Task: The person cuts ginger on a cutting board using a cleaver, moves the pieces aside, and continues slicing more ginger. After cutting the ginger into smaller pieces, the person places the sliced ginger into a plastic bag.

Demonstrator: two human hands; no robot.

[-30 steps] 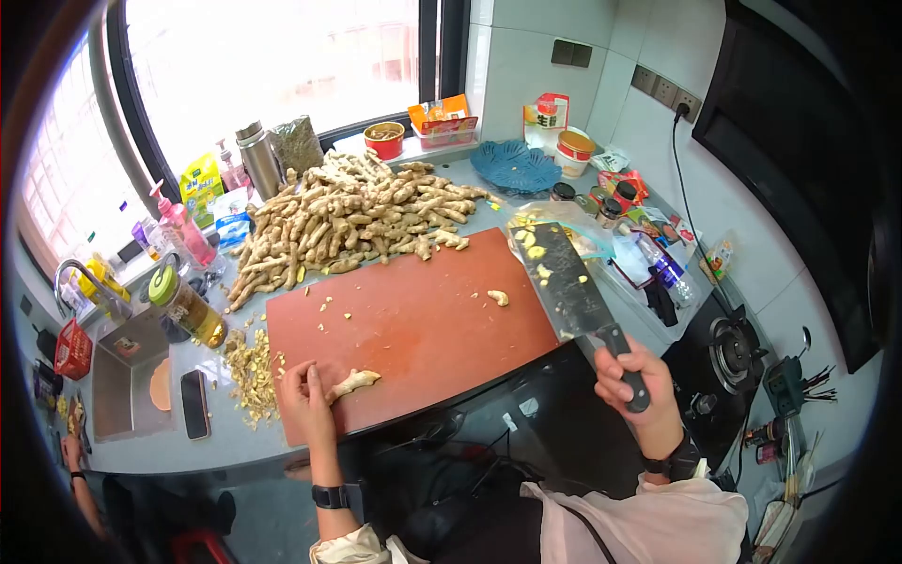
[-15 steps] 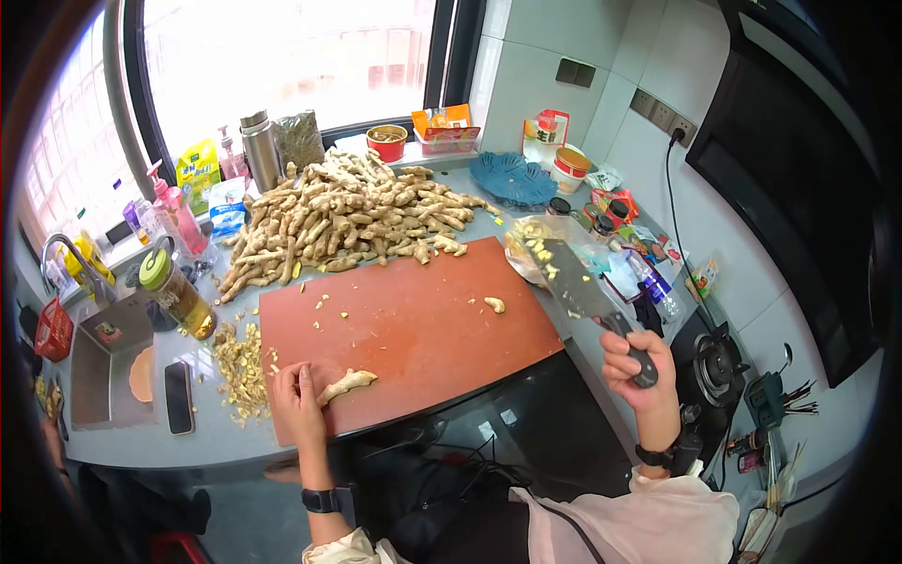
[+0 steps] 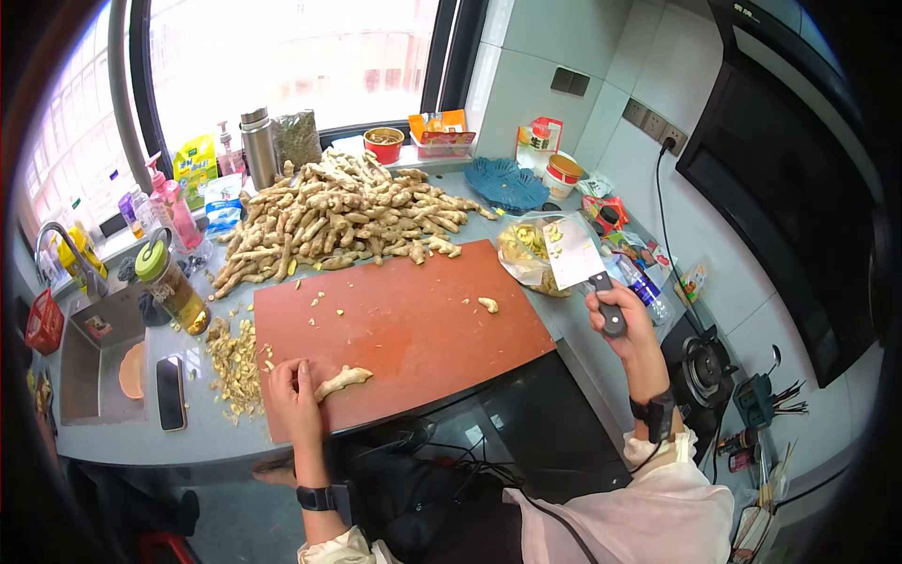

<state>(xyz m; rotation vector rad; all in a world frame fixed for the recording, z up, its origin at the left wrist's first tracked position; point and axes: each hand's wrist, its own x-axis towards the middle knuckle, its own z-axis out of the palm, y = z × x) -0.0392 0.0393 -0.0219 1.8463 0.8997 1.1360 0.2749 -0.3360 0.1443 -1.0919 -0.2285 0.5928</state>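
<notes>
Black-handled, the cleaver (image 3: 581,263) sits in the fist of the right hand (image 3: 615,315), fingers wrapped tight around the grip. Its broad pale blade points up toward 12 o'clock, flecked with bits of ginger, and hangs over the clear bag of cut pieces (image 3: 528,252) at the board's 3 o'clock edge, probably so that the clinging scraps land there. The right forearm rises from 5 o'clock with the wrist cocked back.

The left hand (image 3: 293,397) lies knuckles-up on the reddish-brown cutting board (image 3: 413,324) at its 7 o'clock corner. Its fingertips press one ginger root (image 3: 341,381) to keep it from rolling; they pin it more than clamp it. A heap of whole ginger (image 3: 338,218) lies at the board's 12 o'clock, handy for reaching, with trimmings (image 3: 230,362) swept off at 9 o'clock.
</notes>
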